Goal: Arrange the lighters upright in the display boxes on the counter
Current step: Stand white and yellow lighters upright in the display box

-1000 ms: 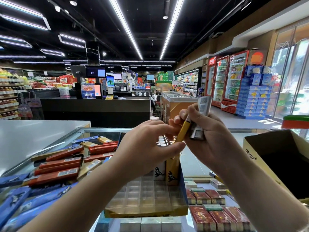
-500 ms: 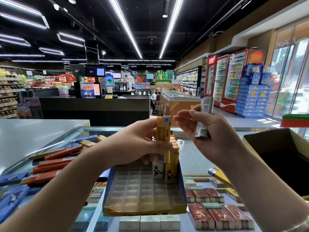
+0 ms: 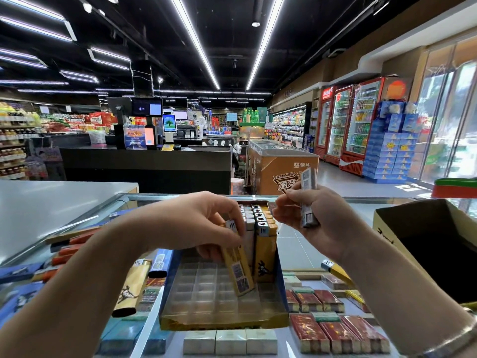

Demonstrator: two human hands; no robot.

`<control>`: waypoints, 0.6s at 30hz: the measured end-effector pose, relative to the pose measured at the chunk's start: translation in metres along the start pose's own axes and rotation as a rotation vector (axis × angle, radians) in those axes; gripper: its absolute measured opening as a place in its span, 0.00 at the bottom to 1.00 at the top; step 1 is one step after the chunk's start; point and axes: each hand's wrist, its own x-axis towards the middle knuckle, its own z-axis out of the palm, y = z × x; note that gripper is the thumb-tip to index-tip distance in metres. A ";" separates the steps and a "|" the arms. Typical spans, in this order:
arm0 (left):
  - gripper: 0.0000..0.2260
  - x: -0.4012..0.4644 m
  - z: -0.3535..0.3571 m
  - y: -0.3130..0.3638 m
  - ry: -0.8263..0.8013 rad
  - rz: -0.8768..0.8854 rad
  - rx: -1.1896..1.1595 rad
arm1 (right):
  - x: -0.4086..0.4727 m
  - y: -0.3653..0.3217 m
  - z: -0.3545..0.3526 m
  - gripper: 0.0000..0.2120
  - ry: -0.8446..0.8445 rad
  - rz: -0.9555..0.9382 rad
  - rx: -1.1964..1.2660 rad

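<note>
on the glass counter at the far left we see blue cartons and red-orange sticks, their print too blurred to read. two loose lighters lie flat next: a yellow one with a dark leaping figure on it, and a blue one with a small code label.

our left hand pinches a yellow lighter near its silver top, tilted, its foot touching the clear slotted tray of the display box. half a second ago this lighter was held up in the air above the box; now it has come down to the tray. it carries a barcode sticker low on its body.

behind it we see two rows of lighters standing upright at the back of the box; we cannot count them surely.

our right hand grips a silver-grey lighter with a code label, raised as before.

a third loose yellow lighter lies beside the right wrist. an open cardboard carton stands at the far right. the orange freezer beyond bears chinese lettering.
</note>
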 end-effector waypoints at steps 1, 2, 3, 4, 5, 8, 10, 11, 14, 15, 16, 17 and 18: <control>0.03 0.000 0.000 -0.001 0.013 -0.017 0.027 | 0.000 0.000 0.000 0.04 -0.002 -0.002 -0.008; 0.03 0.001 -0.001 -0.002 0.036 -0.024 0.053 | 0.000 0.001 0.000 0.03 -0.003 -0.004 -0.016; 0.03 0.002 -0.001 -0.002 0.065 -0.023 0.070 | 0.001 0.001 0.000 0.03 -0.003 -0.007 -0.022; 0.02 0.002 -0.002 -0.003 0.085 -0.020 0.072 | 0.001 0.002 0.000 0.03 -0.003 -0.009 -0.028; 0.03 0.002 -0.003 -0.003 0.085 -0.018 0.061 | 0.001 0.002 0.000 0.03 -0.002 -0.011 -0.032; 0.12 -0.002 -0.008 -0.003 -0.037 -0.019 -0.039 | 0.002 0.002 0.000 0.04 0.001 -0.014 -0.036; 0.12 -0.005 -0.008 -0.003 -0.113 0.006 -0.067 | 0.003 0.002 0.000 0.04 0.000 -0.013 -0.046; 0.11 -0.005 -0.007 -0.002 -0.116 0.026 -0.056 | 0.003 0.003 0.000 0.04 0.000 -0.009 -0.055; 0.14 -0.002 -0.004 0.000 0.029 0.116 0.050 | 0.003 0.003 0.000 0.05 -0.001 0.001 -0.075; 0.15 0.000 -0.003 0.000 0.089 0.162 0.073 | 0.003 0.003 0.000 0.05 -0.002 0.002 -0.081; 0.15 0.000 -0.002 0.001 0.136 0.216 0.077 | 0.003 0.003 0.000 0.05 -0.004 0.003 -0.086; 0.14 0.001 0.001 0.002 0.168 0.273 0.083 | 0.003 0.004 0.000 0.04 -0.005 0.004 -0.092; 0.13 0.002 0.004 0.002 0.189 0.324 0.110 | 0.002 0.004 0.001 0.04 -0.005 0.005 -0.098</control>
